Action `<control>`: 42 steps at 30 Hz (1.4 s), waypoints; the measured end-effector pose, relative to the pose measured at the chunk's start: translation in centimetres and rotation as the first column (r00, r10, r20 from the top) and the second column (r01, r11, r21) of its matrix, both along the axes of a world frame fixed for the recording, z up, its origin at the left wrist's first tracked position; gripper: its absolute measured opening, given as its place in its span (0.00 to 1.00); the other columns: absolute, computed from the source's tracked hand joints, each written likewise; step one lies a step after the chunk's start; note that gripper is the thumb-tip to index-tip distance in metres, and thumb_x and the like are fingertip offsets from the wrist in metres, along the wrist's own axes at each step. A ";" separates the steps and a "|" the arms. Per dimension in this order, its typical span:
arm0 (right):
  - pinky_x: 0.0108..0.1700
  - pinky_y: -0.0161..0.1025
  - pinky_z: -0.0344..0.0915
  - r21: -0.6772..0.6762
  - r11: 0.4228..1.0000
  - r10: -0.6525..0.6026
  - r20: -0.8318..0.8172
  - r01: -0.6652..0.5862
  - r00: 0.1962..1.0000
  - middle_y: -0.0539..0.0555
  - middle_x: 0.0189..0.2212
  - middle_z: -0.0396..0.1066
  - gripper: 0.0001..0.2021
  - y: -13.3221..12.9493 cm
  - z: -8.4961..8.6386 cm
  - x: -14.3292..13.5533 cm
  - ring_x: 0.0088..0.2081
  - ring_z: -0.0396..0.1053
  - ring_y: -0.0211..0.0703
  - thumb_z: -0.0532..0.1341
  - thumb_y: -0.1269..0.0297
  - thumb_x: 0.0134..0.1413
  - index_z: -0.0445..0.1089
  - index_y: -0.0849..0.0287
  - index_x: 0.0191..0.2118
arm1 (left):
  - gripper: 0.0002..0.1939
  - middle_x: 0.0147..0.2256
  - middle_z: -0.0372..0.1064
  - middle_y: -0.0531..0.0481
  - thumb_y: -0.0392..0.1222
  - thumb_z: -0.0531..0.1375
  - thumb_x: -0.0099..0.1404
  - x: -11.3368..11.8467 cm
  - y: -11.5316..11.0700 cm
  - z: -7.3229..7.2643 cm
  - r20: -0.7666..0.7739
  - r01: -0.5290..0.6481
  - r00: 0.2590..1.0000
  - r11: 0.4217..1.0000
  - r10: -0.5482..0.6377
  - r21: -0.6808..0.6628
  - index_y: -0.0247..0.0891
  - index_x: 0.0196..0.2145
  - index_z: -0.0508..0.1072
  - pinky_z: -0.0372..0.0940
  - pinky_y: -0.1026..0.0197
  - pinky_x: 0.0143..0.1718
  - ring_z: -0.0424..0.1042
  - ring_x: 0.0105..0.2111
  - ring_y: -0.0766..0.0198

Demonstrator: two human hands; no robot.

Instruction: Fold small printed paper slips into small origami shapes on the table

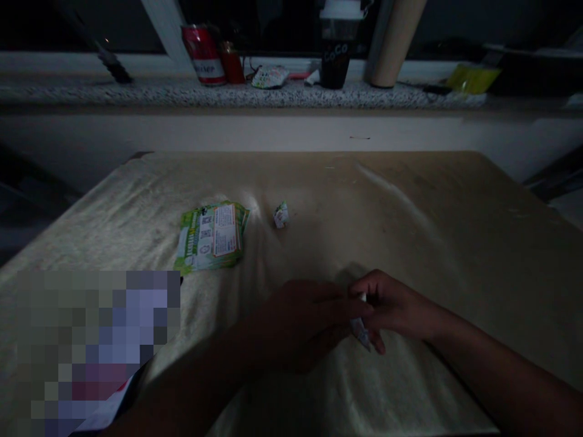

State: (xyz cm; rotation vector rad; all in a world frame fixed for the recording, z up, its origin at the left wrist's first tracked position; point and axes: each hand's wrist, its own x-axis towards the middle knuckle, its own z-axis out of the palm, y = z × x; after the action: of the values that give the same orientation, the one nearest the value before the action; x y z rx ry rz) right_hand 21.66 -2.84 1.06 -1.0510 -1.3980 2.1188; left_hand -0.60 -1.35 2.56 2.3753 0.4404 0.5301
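We take this for a home. We see a cloth-covered table (401, 243) and, on the windowsill (159, 94), a drink cup (336, 65).

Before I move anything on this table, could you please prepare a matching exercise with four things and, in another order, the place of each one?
1. Green packaging
2. Black cup
3. Crumpled piece
4. Pale strip

A. On the windowsill
B. Where the left hand and right hand meet
C. On the cloth, just right of the green packaging
D. On the cloth, left of the crumpled piece

Pairs: 1-D; 2-A; 3-C; 4-B
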 end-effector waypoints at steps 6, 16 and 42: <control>0.23 0.28 0.67 0.116 0.989 -0.077 -0.124 0.092 0.989 0.47 0.24 0.70 0.09 -0.2 0.5 -0.5 0.21 0.68 0.31 0.66 0.61 0.57 0.69 0.62 0.35 | 0.08 0.38 0.77 0.51 0.43 0.56 0.72 -0.1 0.2 -0.5 0.030 -0.108 0.994 0.994 0.108 0.005 0.43 0.46 0.71 0.65 0.63 0.39 0.76 0.36 0.64; 0.37 0.38 0.69 0.862 0.484 -0.082 -0.128 0.152 0.988 0.58 0.33 0.76 0.09 -0.2 1.8 0.2 0.35 0.74 0.42 0.66 0.68 0.58 0.76 0.64 0.44 | 0.05 0.37 0.74 0.48 0.37 0.56 0.71 -0.6 0.2 -0.3 0.231 -0.048 0.967 0.969 0.106 -0.244 0.37 0.43 0.70 0.66 0.62 0.39 0.74 0.36 0.65; 0.34 0.34 0.73 0.897 0.369 -0.241 -0.161 0.243 0.957 0.57 0.31 0.77 0.04 -0.1 2.0 -0.1 0.33 0.77 0.40 0.67 0.78 0.53 0.77 0.65 0.35 | 0.05 0.37 0.79 0.43 0.32 0.65 0.63 0.9 0.0 -0.2 0.469 -0.217 0.835 0.956 0.286 -0.198 0.33 0.38 0.77 0.72 0.64 0.41 0.79 0.38 0.63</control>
State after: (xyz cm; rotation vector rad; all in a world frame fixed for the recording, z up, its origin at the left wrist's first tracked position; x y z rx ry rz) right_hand 21.58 -2.90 3.10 -0.6745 -1.8762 0.7983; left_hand 0.30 -1.39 2.33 1.9571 0.5344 1.1591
